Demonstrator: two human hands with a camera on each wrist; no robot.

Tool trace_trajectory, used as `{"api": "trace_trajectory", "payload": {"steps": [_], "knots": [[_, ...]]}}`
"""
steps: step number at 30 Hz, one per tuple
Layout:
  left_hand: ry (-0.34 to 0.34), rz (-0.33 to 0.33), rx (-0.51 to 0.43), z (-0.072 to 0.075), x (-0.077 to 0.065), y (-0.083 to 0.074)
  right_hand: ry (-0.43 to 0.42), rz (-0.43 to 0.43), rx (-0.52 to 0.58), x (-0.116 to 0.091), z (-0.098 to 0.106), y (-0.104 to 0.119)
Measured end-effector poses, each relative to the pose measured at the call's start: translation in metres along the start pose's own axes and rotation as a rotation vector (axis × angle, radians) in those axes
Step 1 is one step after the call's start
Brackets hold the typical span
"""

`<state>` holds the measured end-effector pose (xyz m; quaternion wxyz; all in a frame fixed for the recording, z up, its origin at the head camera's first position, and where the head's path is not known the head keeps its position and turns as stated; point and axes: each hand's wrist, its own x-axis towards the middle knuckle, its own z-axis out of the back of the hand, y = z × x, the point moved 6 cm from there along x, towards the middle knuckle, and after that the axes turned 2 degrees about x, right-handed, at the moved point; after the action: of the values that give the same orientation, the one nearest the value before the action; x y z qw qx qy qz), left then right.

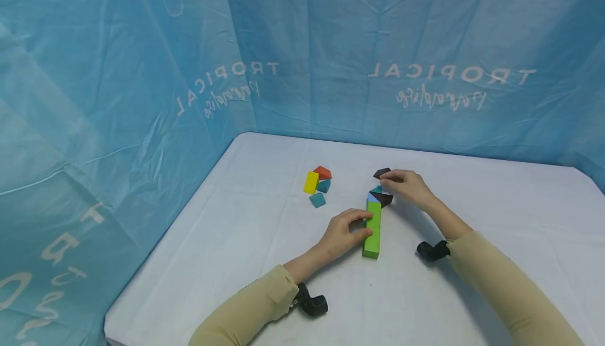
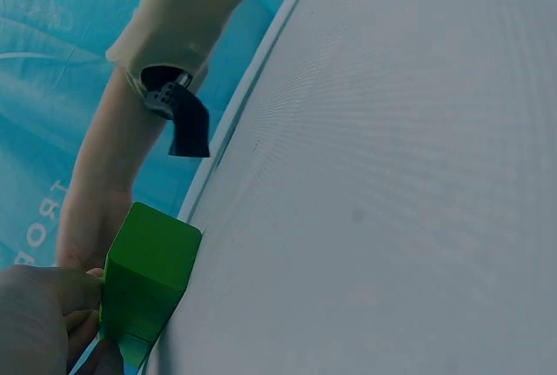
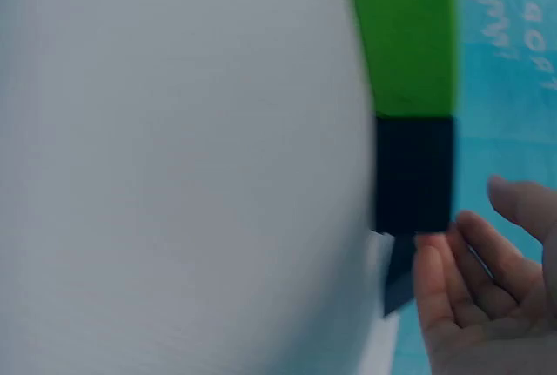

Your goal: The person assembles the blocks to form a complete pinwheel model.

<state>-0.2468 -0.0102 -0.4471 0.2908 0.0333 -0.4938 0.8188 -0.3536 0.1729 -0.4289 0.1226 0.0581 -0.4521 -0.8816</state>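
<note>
A long green block (image 1: 373, 230) lies on the table, running away from me. My left hand (image 1: 342, 234) is at its left side, thumb and fingertips spread along its edge and touching it. In the left wrist view the green block (image 2: 152, 257) shows its near end, with fingers beside it. Against its far end sit a light blue wedge (image 1: 372, 198), a black triangular block (image 1: 385, 199) and a teal piece (image 1: 376, 190). Just beyond and right of these is my right hand (image 1: 408, 186), thumb apart from the fingers in the right wrist view. Another black block (image 1: 381, 173) lies beyond its fingertips.
Left of the row lies a loose group: a yellow block (image 1: 311, 182), a red block (image 1: 323, 172) and two teal blocks (image 1: 317, 200). The white-covered table (image 1: 264, 178) meets blue printed curtains (image 1: 331, 36) at the back and left. Each wrist carries a black camera (image 1: 312, 304).
</note>
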Motion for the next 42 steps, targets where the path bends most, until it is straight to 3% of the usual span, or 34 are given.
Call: {"api": "trace_trajectory", "payload": {"steps": [4, 7, 17, 25, 42], "knots": [[-0.007, -0.003, 0.005, 0.001, 0.0, 0.0, -0.13, 0.026, 0.053, 0.006, 0.025, 0.003], [-0.009, 0.003, 0.004, 0.001, 0.0, 0.0, -0.176, 0.027, 0.062, 0.01, 0.037, -0.001], [-0.001, 0.003, -0.011, -0.001, -0.001, 0.0, -0.116, 0.006, 0.0, 0.024, 0.026, -0.017], [0.011, 0.007, -0.003, 0.0, -0.002, 0.0, -0.046, -0.03, -0.128, 0.034, 0.01, -0.023], [0.014, 0.016, 0.024, 0.0, -0.002, 0.0, -0.127, 0.219, -0.348, 0.028, 0.006, -0.005]]}}
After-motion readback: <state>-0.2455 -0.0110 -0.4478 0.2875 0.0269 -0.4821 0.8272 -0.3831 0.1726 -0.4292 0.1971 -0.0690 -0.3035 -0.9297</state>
